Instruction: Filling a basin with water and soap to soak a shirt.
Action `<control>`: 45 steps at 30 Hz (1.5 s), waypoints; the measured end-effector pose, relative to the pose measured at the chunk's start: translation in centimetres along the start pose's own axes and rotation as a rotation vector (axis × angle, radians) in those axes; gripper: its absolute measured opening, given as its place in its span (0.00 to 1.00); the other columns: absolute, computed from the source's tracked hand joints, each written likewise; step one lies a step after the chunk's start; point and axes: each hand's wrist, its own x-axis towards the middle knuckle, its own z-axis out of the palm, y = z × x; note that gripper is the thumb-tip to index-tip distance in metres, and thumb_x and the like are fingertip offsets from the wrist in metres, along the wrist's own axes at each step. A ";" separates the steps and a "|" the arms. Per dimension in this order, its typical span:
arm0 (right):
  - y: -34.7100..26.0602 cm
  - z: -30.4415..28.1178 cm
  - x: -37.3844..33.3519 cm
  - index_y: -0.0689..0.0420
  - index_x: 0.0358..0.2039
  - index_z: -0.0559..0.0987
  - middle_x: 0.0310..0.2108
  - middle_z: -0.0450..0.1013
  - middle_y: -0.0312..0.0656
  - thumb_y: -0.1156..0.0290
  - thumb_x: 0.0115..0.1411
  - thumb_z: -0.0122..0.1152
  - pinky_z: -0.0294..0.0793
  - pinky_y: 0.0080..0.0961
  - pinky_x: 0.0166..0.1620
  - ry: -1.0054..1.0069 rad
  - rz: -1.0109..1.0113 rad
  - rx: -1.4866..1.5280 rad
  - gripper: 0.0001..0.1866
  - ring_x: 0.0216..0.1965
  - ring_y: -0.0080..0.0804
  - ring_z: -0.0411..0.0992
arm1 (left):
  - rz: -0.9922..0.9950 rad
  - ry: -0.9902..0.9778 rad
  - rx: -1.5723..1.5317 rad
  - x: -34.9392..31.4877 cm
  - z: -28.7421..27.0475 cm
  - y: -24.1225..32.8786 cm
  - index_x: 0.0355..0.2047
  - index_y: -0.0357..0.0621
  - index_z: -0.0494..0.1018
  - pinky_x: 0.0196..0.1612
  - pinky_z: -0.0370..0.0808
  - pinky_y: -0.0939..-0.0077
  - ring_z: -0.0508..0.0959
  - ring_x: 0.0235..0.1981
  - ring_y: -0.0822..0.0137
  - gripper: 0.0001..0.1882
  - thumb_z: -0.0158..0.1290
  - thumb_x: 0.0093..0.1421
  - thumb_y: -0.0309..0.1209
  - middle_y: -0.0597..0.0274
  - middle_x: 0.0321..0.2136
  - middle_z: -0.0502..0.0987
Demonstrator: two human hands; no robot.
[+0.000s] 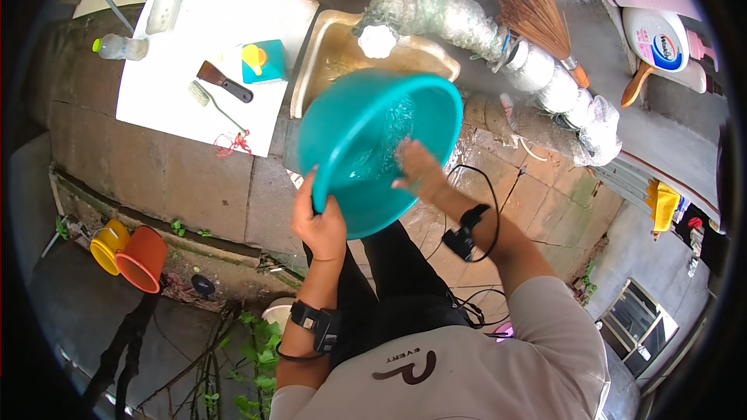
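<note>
left hand has its fingers clamped on the rim of the teal basin, held tilted before the tan sink, water inside. right hand at its mouth, fingers apart, blurred. step looks like rinsing; next move likely calls for a firm rim grip while tipping.

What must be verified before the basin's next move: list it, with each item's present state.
1. Left hand gripping the rim of the teal plastic basin: ok.
2. Right hand touching the basin's inner wall: cannot tell; it is blurred.
3. Basin level: not ok; it is tilted.
4. Basin free of water: not ok; water shows inside.
5. Basin supported by the sink: cannot tell; any contact is hidden.
6. Scraper apart from the basin: ok.
</note>
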 end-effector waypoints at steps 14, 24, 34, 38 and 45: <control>-8.0 -3.8 0.1 0.52 0.62 0.57 0.61 0.54 0.48 0.48 0.63 0.34 0.39 0.41 0.65 -0.106 -0.109 0.804 0.31 0.64 0.48 0.45 | -0.166 0.074 -0.167 0.7 -1.3 -1.8 0.43 0.34 0.71 0.43 0.70 0.78 0.74 0.36 0.70 0.21 0.44 0.46 0.13 0.58 0.37 0.75; 1.2 -2.6 6.1 0.55 0.64 0.42 0.65 0.42 0.45 0.52 0.61 0.41 0.31 0.35 0.66 0.248 0.213 -0.299 0.38 0.67 0.42 0.36 | -0.146 0.069 -0.234 1.1 -1.4 -2.5 0.43 0.33 0.70 0.41 0.70 0.80 0.73 0.35 0.73 0.20 0.45 0.47 0.12 0.60 0.36 0.74; -5.3 -2.2 0.0 0.62 0.59 0.57 0.63 0.46 0.56 0.43 0.62 0.33 0.38 0.38 0.65 -0.103 0.092 0.318 0.37 0.65 0.49 0.43 | -0.275 0.114 -0.249 2.3 -1.2 -2.3 0.42 0.34 0.70 0.37 0.70 0.82 0.71 0.31 0.76 0.15 0.54 0.52 0.19 0.63 0.32 0.74; -14.7 -3.9 2.5 0.61 0.53 0.65 0.56 0.57 0.58 0.46 0.64 0.33 0.51 0.39 0.60 -0.025 0.115 1.185 0.32 0.58 0.49 0.55 | -0.310 0.090 -0.261 1.5 -0.6 -2.7 0.42 0.34 0.69 0.37 0.70 0.81 0.72 0.32 0.75 0.14 0.54 0.56 0.25 0.61 0.33 0.74; -12.8 -19.0 12.0 0.50 0.58 0.60 0.59 0.57 0.48 0.35 0.59 0.29 0.52 0.33 0.59 -0.135 0.425 2.782 0.37 0.57 0.35 0.56 | -0.321 0.112 -0.325 1.0 -1.2 -2.4 0.46 0.35 0.67 0.46 0.67 0.75 0.69 0.41 0.70 0.19 0.37 0.67 0.39 0.59 0.40 0.71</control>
